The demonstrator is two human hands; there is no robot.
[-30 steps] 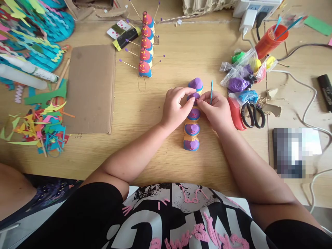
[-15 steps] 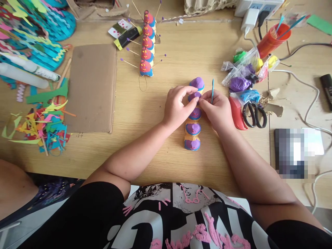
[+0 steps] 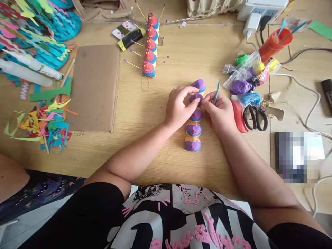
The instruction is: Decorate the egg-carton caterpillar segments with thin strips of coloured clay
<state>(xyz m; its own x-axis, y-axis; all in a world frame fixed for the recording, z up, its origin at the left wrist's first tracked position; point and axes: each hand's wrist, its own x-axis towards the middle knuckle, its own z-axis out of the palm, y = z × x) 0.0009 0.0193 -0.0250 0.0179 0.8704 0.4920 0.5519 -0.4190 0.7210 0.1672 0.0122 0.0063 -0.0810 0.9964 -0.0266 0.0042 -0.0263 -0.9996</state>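
Note:
A bumpy egg-carton strip (image 3: pixel 192 145), its cups covered in purple and blue clay, lies lengthwise in front of me. Smiling faces are marked on several of the nearer cups. My left hand (image 3: pixel 180 105) grips the second cup from the far end, thumb and forefinger bent round it. Tucked in my right hand (image 3: pixel 220 110) is a thin blue clay tool (image 3: pixel 217 92), pointing up and away. The right fingertips press together at that same cup's right side; anything tiny between them is hidden.
A finished-looking red and blue caterpillar (image 3: pixel 149 52) with cotton-bud legs stands farther back. Cardboard (image 3: pixel 95 90) and paper scraps (image 3: pixel 52 126) lie left. On the right are bagged clay (image 3: pixel 241 86), scissors (image 3: pixel 255 117), a red cup (image 3: pixel 275 45) and cables.
The blue tool has tilted to the right as my right hand turned slightly. My left hand keeps its hold on the cup. The whole view has shifted a little.

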